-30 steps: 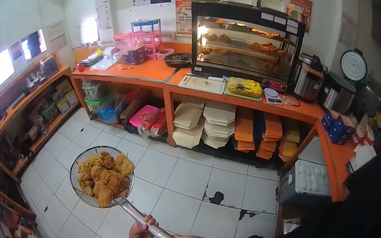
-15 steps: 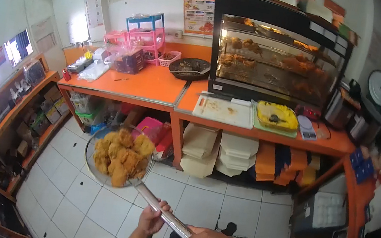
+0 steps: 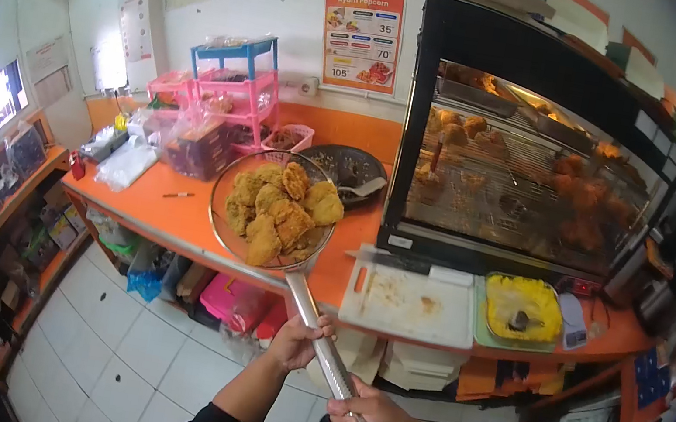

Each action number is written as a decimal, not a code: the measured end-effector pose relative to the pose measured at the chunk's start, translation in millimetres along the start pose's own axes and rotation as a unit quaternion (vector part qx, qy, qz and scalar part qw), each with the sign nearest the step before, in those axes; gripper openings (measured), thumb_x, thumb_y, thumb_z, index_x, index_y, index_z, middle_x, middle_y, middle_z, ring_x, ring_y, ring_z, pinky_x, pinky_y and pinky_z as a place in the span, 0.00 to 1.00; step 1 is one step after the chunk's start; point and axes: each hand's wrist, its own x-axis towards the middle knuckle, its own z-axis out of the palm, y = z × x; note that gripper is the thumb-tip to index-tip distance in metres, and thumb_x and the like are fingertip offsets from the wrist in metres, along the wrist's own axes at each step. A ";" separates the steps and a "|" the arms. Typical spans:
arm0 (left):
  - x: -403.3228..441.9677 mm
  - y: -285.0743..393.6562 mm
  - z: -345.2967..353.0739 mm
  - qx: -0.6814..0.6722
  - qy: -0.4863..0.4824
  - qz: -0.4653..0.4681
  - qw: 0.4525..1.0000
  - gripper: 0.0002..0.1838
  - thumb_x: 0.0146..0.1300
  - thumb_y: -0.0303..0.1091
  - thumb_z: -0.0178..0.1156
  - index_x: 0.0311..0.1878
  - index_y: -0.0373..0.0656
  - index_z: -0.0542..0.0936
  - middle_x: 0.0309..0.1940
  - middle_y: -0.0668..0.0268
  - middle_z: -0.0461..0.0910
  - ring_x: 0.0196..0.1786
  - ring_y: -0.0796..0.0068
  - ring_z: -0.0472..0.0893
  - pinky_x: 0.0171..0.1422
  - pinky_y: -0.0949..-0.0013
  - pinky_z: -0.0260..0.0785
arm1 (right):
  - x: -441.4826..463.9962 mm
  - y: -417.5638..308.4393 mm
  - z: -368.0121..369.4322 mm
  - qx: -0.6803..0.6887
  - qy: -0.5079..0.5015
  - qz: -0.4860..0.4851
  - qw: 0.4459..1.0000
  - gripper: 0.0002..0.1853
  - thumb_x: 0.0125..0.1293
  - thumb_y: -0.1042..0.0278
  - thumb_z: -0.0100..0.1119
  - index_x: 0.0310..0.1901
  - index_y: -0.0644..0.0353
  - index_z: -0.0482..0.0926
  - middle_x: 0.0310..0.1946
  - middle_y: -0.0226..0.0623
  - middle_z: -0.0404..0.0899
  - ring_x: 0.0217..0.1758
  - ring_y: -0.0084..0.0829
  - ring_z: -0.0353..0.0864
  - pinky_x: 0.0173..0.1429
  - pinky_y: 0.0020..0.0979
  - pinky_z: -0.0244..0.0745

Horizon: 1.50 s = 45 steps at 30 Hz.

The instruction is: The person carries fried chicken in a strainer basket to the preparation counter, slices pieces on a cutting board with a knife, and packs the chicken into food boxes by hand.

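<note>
A long-handled skimmer (image 3: 331,363) with a round mesh basket is gripped in both my hands. Pieces of golden fried chicken (image 3: 280,211) are heaped in the basket, which hangs over the orange counter's front edge. My left hand (image 3: 301,342) wraps around the silver handle partway along. Closer to my body, my right hand (image 3: 371,412) is closed round the handle's lower end. Just behind the basket lies a black pan (image 3: 360,166) with a metal scoop in it.
A glass display warmer (image 3: 531,162) holding fried pieces stands on the orange counter (image 3: 202,234). In front of it are a white cutting board (image 3: 411,307) with a knife (image 3: 388,260), a tray of yellow food (image 3: 522,304) and a scale (image 3: 571,319). Pink shelves (image 3: 241,94) stand left.
My view has come closer to the counter. The skimmer with the chicken has moved forward and up, from above the floor tiles to over the counter's edge. Both hands still grip the handle.
</note>
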 end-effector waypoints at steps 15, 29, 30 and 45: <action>230.3 233.9 -144.1 -0.040 -0.019 -0.190 0.981 0.18 0.47 0.19 0.57 0.43 0.36 0.66 0.34 0.66 0.66 0.37 0.74 0.71 0.50 0.67 0.67 | 305.0 -149.1 -8.2 0.125 -0.026 -0.148 0.981 0.15 0.62 0.74 0.57 0.45 0.55 0.61 0.29 0.31 0.69 0.30 0.23 0.73 0.35 0.27 0.71; 228.0 329.0 -154.9 0.228 -0.006 -0.154 0.961 0.32 0.58 0.50 0.54 0.58 0.35 0.65 0.32 0.55 0.71 0.32 0.64 0.74 0.30 0.72 0.68 | 110.7 -255.1 -60.1 -0.507 -0.291 0.068 0.808 0.26 0.53 0.55 0.68 0.48 0.61 0.72 0.29 0.33 0.71 0.32 0.29 0.72 0.34 0.27 0.66; 227.2 322.9 -156.6 0.176 0.041 -0.133 0.975 0.31 0.60 0.53 0.52 0.57 0.36 0.67 0.31 0.57 0.72 0.31 0.66 0.74 0.29 0.73 0.68 | 95.3 -248.1 -48.2 -0.540 -0.250 0.074 0.800 0.22 0.55 0.57 0.67 0.45 0.60 0.73 0.28 0.34 0.72 0.31 0.29 0.73 0.34 0.28 0.67; 173.1 48.8 -87.0 0.211 0.232 -0.082 0.946 0.14 0.65 0.46 0.51 0.40 0.44 0.76 0.24 0.69 0.73 0.26 0.76 0.72 0.29 0.75 0.62 | -119.2 -213.2 -63.2 -0.705 -0.053 0.201 0.678 0.12 0.57 0.58 0.59 0.34 0.59 0.77 0.28 0.40 0.78 0.32 0.43 0.79 0.35 0.39 0.73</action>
